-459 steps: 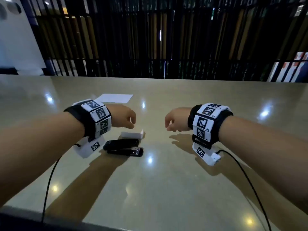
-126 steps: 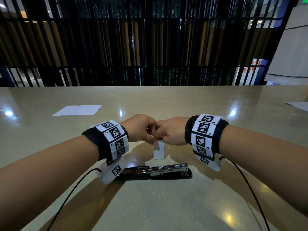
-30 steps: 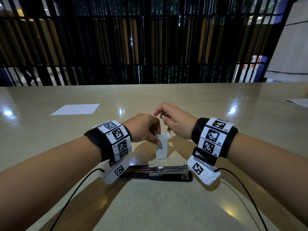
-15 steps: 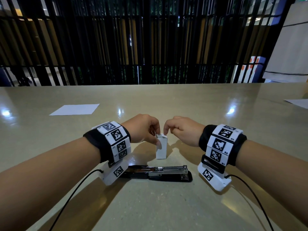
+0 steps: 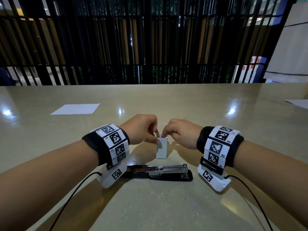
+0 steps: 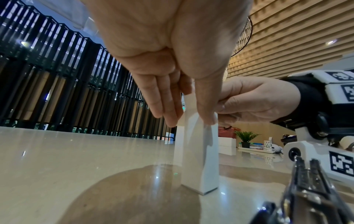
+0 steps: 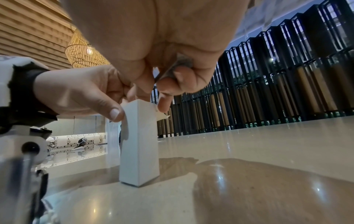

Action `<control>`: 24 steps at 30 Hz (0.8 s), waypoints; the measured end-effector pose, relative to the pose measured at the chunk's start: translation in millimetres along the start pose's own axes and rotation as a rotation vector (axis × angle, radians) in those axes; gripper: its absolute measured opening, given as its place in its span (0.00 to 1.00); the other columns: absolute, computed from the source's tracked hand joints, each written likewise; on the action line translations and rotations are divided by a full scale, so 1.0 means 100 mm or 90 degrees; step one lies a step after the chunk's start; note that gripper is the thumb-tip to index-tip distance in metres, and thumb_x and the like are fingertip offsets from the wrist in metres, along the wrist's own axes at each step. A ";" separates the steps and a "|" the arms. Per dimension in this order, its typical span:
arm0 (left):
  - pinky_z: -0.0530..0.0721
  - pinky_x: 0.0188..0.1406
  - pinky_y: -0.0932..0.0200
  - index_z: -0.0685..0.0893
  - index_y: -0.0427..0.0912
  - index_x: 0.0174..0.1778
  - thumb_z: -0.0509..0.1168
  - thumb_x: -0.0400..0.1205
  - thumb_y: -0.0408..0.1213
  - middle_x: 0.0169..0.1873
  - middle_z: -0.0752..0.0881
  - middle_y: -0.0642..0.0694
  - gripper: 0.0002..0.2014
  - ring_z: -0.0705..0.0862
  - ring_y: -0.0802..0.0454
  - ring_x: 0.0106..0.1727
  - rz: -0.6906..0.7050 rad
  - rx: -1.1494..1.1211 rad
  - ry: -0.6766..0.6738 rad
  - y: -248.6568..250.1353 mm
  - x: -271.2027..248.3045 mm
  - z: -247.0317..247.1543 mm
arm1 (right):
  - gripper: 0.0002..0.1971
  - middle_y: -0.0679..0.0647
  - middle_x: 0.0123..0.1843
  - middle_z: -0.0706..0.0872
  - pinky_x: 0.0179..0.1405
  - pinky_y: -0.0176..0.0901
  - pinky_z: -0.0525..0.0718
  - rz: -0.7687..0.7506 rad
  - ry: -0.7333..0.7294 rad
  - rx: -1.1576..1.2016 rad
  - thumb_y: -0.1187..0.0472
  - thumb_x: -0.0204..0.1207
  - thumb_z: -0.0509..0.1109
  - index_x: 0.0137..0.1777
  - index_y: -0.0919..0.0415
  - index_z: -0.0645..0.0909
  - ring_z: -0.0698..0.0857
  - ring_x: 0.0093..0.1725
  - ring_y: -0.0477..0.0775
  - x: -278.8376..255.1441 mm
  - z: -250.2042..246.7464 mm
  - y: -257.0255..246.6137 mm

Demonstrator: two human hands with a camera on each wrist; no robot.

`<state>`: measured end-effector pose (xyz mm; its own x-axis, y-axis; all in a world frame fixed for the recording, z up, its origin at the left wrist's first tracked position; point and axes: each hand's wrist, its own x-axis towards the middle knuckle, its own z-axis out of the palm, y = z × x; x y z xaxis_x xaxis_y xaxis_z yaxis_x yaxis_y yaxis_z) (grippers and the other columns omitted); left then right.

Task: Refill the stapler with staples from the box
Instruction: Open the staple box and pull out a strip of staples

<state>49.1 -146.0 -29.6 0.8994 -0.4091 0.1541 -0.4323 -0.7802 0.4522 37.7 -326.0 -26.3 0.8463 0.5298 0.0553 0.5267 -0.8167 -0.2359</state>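
White cardboard, the staple box (image 5: 161, 150) stood upright on the table (image 5: 166, 205), just behind the opened stapler (image 5: 160, 171). The left hand (image 5: 141, 129) pinched its top; the right hand (image 5: 181, 132) clutched a staple strip (image 7: 172, 68) above it.

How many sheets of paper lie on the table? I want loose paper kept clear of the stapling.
2. One white sheet lies flat at far left, beyond the left hand. A second sheet is cut off by the right edge. More may lie outside the view.
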 end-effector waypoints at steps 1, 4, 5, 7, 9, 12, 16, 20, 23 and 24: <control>0.79 0.33 0.67 0.76 0.50 0.35 0.81 0.66 0.41 0.38 0.87 0.50 0.17 0.83 0.57 0.35 -0.001 0.002 0.000 0.00 0.00 0.00 | 0.20 0.56 0.61 0.81 0.65 0.48 0.77 0.000 0.001 -0.002 0.68 0.81 0.55 0.61 0.55 0.85 0.80 0.61 0.57 0.00 0.00 0.00; 0.78 0.33 0.71 0.80 0.47 0.41 0.81 0.66 0.42 0.37 0.86 0.53 0.17 0.83 0.58 0.36 -0.001 -0.004 0.005 0.01 -0.02 -0.01 | 0.17 0.55 0.61 0.80 0.62 0.45 0.75 0.000 0.003 -0.002 0.66 0.82 0.56 0.61 0.55 0.85 0.79 0.60 0.55 0.02 0.02 0.01; 0.81 0.35 0.68 0.78 0.48 0.41 0.81 0.65 0.43 0.38 0.86 0.52 0.18 0.84 0.57 0.36 -0.004 -0.008 0.009 0.02 -0.03 -0.02 | 0.16 0.55 0.60 0.80 0.62 0.44 0.75 -0.003 0.006 -0.002 0.64 0.82 0.57 0.60 0.54 0.85 0.80 0.60 0.55 0.02 0.03 0.02; 0.84 0.38 0.58 0.76 0.49 0.38 0.81 0.64 0.45 0.37 0.87 0.50 0.19 0.84 0.53 0.37 -0.016 0.008 0.014 0.03 -0.03 -0.05 | 0.14 0.54 0.59 0.80 0.61 0.44 0.75 -0.007 0.007 -0.005 0.61 0.83 0.58 0.59 0.55 0.85 0.80 0.59 0.55 0.02 0.04 0.03; 0.84 0.39 0.55 0.77 0.48 0.34 0.81 0.65 0.46 0.33 0.84 0.51 0.17 0.82 0.53 0.34 -0.026 0.036 0.011 0.05 -0.03 -0.08 | 0.14 0.55 0.59 0.81 0.61 0.44 0.76 -0.009 0.007 -0.009 0.60 0.83 0.59 0.59 0.55 0.85 0.80 0.59 0.55 0.03 0.03 0.02; 0.83 0.38 0.59 0.80 0.48 0.33 0.80 0.68 0.43 0.30 0.82 0.55 0.13 0.82 0.57 0.33 -0.010 0.027 -0.001 0.07 -0.04 -0.08 | 0.14 0.56 0.60 0.81 0.62 0.45 0.76 -0.011 0.009 -0.015 0.60 0.84 0.59 0.60 0.56 0.85 0.80 0.59 0.56 0.03 0.02 0.00; 0.81 0.39 0.62 0.85 0.44 0.41 0.77 0.71 0.42 0.30 0.81 0.59 0.10 0.83 0.56 0.36 -0.019 0.017 -0.016 0.09 -0.05 -0.05 | 0.14 0.56 0.60 0.80 0.60 0.43 0.74 -0.006 0.010 -0.005 0.60 0.84 0.60 0.61 0.57 0.84 0.79 0.59 0.56 0.03 0.03 0.03; 0.83 0.46 0.57 0.86 0.45 0.44 0.77 0.72 0.41 0.31 0.83 0.60 0.10 0.89 0.51 0.45 -0.033 -0.005 -0.032 0.09 -0.05 -0.05 | 0.11 0.51 0.52 0.78 0.52 0.39 0.71 -0.006 0.025 0.011 0.59 0.83 0.61 0.59 0.57 0.83 0.75 0.50 0.50 0.04 0.05 0.04; 0.86 0.51 0.54 0.88 0.45 0.42 0.77 0.71 0.41 0.32 0.86 0.59 0.08 0.90 0.52 0.47 -0.038 -0.007 -0.043 0.08 -0.04 -0.05 | 0.09 0.48 0.49 0.79 0.46 0.39 0.71 0.030 0.058 0.063 0.57 0.81 0.65 0.59 0.56 0.77 0.78 0.47 0.50 0.05 0.06 0.04; 0.87 0.52 0.53 0.88 0.45 0.43 0.77 0.71 0.41 0.34 0.86 0.58 0.08 0.90 0.53 0.47 -0.043 -0.013 -0.043 0.08 -0.04 -0.04 | 0.12 0.49 0.49 0.80 0.46 0.39 0.72 0.046 0.057 0.075 0.56 0.81 0.65 0.61 0.57 0.75 0.78 0.47 0.50 0.06 0.06 0.04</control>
<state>42.4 -148.3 -22.9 0.9196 -0.3876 0.0639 -0.3692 -0.7972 0.4777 44.6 -324.9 -32.4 0.8881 0.4438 0.1195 0.4557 -0.8166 -0.3543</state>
